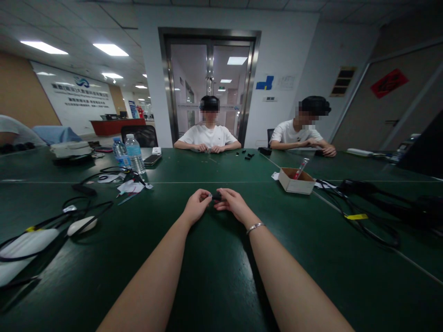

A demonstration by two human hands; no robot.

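Observation:
My right hand point(232, 203), a silver bracelet on its wrist, pinches a small dark piece point(217, 196) between thumb and fingers just above the green table. Close on its left, my left hand point(199, 205) has its thumb and fingertips pressed together at the near end of that piece. Something small and pale shows at the left fingertips, too small to name. The fingers hide most of what lies between the two hands.
To the right stands an open cardboard box point(296, 184) with a tube in it, near tangled black cables point(367, 226). Water bottles point(134, 154), paper scraps point(130, 186) and a white mouse point(82, 226) lie left. Two people sit opposite; small black pieces point(248, 157) lie before them.

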